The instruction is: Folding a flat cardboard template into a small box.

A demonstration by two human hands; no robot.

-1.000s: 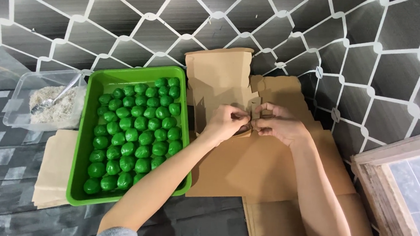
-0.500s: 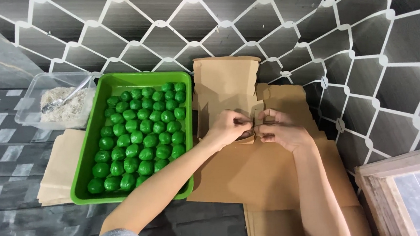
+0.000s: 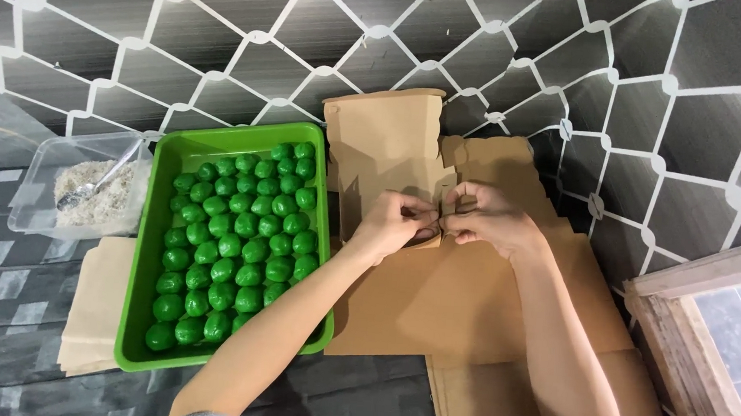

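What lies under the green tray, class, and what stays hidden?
Under the green tray, a tan paper sheet sticks out at its left edge. The tray and its green balls cover the rest, so how far the sheet reaches cannot be seen.

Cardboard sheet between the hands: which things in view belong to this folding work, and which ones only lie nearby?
In use:
left hand
right hand
brown cardboard sheet, pinched at its flap by both hands

Lying about:
green tray of green balls
clear tub with white crumbs and a spoon
flat cardboard stack
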